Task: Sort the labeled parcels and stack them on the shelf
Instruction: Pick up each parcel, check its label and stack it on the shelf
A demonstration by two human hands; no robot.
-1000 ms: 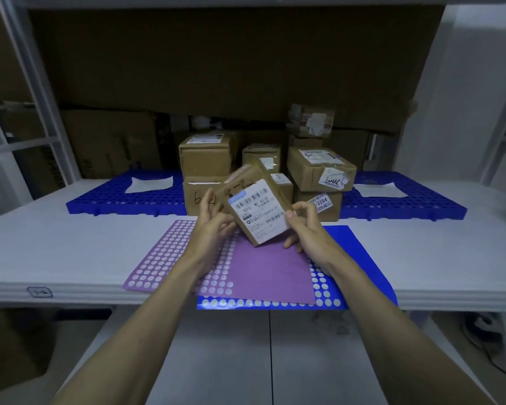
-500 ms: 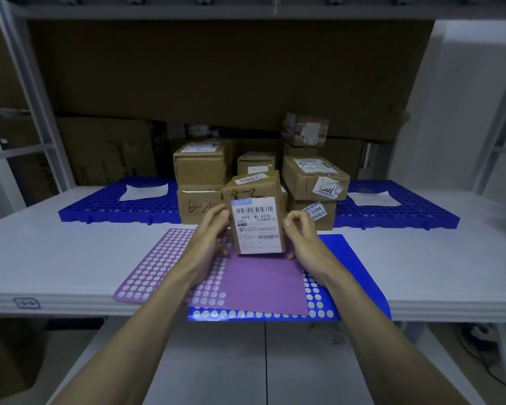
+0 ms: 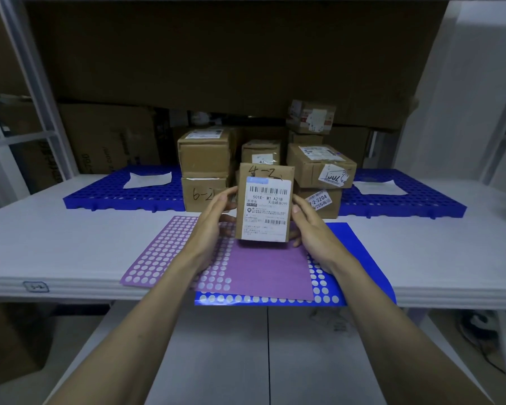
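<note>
A small brown parcel (image 3: 265, 204) with a white barcode label and "4-2" handwritten near its top stands upright above the purple sticker sheet. My left hand (image 3: 214, 216) holds its left side and my right hand (image 3: 310, 226) holds its right side. Behind it on the white shelf (image 3: 56, 238) stands a cluster of several labeled cardboard parcels: a two-high stack at left (image 3: 205, 171) with "6-2" on the lower box, a small box in the middle (image 3: 260, 152), and a stack at right (image 3: 320, 166) with a small box on top (image 3: 310, 116).
A purple dotted sticker sheet (image 3: 254, 267) overlaps a blue one (image 3: 362, 264) at the shelf's front edge. Blue perforated mats (image 3: 117, 191) (image 3: 406, 197) flank the parcels, each with a white paper on it. Large cartons (image 3: 105, 138) line the back. White uprights frame both sides.
The parcel was tilted with its label angled; both hands turned it upright so the label faces me, and it now sits a little lower over the purple sheet.
</note>
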